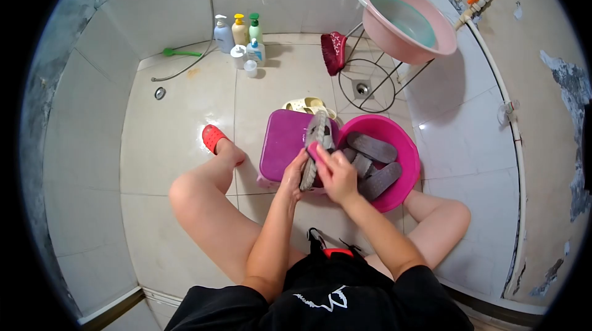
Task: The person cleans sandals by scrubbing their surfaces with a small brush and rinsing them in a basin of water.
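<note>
My left hand (293,174) is closed around the lower side of a grey shoe (319,124) with a ridged sole, held on edge over a purple stool (282,143). In my right hand (338,174) is a small pink brush (314,151), pressed against the shoe's sole; its bristles are hidden. To the right, a bright pink basin (414,155) holds grey slippers (373,146), partly covered by my right hand and arm. A cream clog (303,105) lies behind the stool. On my left foot is a red clog (212,138).
Several pump bottles (239,30) and a white cup (250,69) stand by the back wall. A pale pink washbasin (394,41) rests on a wire stand (370,108) near a floor drain (361,89). A dark red broom (333,53), shower hose (179,75) and green brush (180,53) are further back.
</note>
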Tool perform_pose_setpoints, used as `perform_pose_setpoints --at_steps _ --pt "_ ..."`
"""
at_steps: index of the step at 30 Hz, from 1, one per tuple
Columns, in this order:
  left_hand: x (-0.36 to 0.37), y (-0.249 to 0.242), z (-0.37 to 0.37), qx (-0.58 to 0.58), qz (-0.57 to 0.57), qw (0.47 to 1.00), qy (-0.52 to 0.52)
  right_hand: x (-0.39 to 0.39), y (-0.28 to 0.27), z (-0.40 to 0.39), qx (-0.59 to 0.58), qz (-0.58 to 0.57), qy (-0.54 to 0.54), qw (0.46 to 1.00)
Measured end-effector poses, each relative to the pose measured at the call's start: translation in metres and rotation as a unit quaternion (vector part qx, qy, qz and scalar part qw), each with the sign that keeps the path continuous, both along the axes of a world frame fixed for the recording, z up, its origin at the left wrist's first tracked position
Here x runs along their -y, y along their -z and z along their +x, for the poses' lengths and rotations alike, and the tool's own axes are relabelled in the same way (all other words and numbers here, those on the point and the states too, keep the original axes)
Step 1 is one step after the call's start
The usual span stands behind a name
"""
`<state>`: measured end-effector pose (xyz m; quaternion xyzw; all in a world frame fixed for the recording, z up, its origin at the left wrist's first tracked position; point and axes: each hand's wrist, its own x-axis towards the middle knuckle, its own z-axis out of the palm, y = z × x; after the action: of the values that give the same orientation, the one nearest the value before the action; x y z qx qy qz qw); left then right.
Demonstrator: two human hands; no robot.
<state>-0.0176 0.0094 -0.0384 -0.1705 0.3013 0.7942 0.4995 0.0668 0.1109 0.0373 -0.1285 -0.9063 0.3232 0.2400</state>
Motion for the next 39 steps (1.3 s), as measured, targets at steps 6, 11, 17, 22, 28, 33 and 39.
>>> perform_pose_setpoints --at_steps 6,11,17,22,28,33,39 --pt "0.002 -0.024 -0.006 0.069 0.038 0.996 0.052 0.005 -0.010 -0.054 0.028 0.044 0.057 0.997" --pt "-0.002 -0.004 0.005 -0.042 -0.050 0.996 -0.062 0.009 -0.001 -0.052 0.029 0.056 -0.012 0.998" --pt "0.001 -0.034 0.002 -0.010 -0.003 0.999 -0.053 0.001 0.001 -0.053 0.101 0.251 -0.078 0.959" --pt "-0.007 -0.041 0.008 -0.202 -0.139 0.969 -0.014 -0.036 -0.004 -0.062 0.180 0.219 0.087 0.955" --pt "0.001 -0.036 0.003 -0.148 -0.137 0.979 -0.020 -0.046 0.007 -0.054 0.140 0.186 -0.032 0.972" --pt "-0.002 -0.033 -0.005 -0.146 -0.090 0.985 -0.018 -0.039 0.011 -0.075 0.080 0.141 -0.022 0.987" --pt "-0.002 -0.018 -0.005 -0.152 -0.082 0.985 -0.019 -0.046 0.026 -0.093 0.130 0.125 0.082 0.980"
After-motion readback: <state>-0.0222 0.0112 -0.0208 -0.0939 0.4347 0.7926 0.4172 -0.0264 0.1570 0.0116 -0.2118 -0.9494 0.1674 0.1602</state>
